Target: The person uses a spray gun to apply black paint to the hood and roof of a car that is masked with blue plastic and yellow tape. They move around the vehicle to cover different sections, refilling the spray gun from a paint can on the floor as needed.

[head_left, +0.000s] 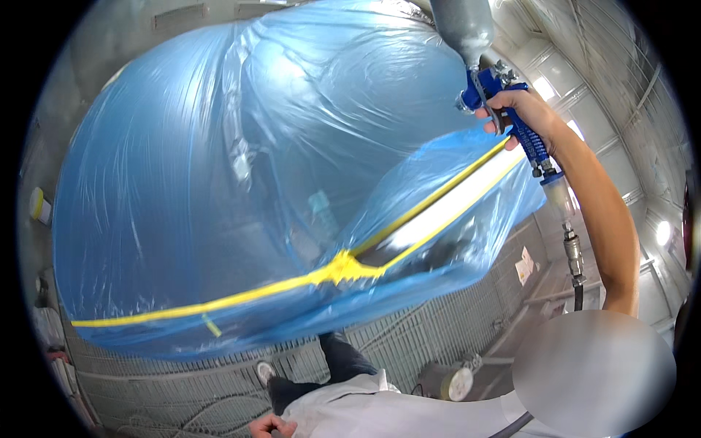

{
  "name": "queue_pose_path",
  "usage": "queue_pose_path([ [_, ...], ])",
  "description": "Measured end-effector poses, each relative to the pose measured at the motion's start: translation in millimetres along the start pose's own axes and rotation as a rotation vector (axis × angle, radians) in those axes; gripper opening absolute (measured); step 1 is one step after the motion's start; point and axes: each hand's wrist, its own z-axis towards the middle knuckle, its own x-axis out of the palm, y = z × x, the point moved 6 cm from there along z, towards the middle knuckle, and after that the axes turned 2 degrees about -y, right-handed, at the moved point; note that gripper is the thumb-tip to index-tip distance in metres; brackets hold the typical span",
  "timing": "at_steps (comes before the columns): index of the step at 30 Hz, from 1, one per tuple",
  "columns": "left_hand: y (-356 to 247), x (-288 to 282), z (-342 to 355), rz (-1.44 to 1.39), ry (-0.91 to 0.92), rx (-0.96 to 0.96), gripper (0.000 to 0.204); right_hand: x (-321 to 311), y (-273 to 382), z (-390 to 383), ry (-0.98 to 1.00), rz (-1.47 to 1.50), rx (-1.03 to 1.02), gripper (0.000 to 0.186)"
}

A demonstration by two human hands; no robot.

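My right hand [531,117], on an outstretched arm, is wrapped round the grip of a blue spray gun [527,139]. Fingers curl at its trigger, and a grey cup [464,29] sits on top. From the grip's lower end hang a clear filter [558,197] and a metal coupling with a dark hose. The gun is near blue plastic film [307,117] draped over a large car-like body. Yellow tape [219,303] borders an uncovered glossy white strip [453,197]. Low at the bottom edge, my left hand [274,425] has curled fingers; what they hold, if anything, is hidden.
Below the covered body lies a grated floor [409,314], where hoses run. A round container [456,383] stands near my legs [336,365]. Bright lamps [663,233] shine from the pale booth wall at right. A small tub [40,206] is at the left.
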Motion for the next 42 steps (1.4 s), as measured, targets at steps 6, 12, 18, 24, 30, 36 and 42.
queue_pose_path([
  [6,19.4,-75.4,-46.8,-0.125,0.058,-0.121,0.028,110.7,12.5,-69.3,0.205,-0.138,0.208,0.024],
  [12,37.6,-110.5,-60.8,-0.092,0.074,-0.081,0.028,209.8,-6.1,-87.0,0.388,-0.034,0.317,0.020],
  [18,56.5,-128.3,-72.0,-0.089,0.013,-0.077,0.028,230.0,-27.8,-76.2,0.386,-0.065,0.349,0.018],
  [24,36.4,-102.3,-66.0,0.023,0.076,-0.141,0.030,147.0,-38.9,-35.1,0.182,-0.162,0.303,0.011],
  [30,22.8,-46.4,-55.9,-0.218,0.098,-0.282,0.035,39.9,-60.5,12.7,-0.007,-0.170,0.259,0.010],
  [36,-22.4,38.2,-32.6,-0.060,0.075,-0.052,0.032,-75.4,-98.8,55.6,-0.137,-0.217,0.199,0.010],
  [42,-73.9,127.0,-13.7,-0.029,0.159,0.063,0.028,-187.6,-137.3,73.4,-0.414,-0.233,0.075,0.014],
])
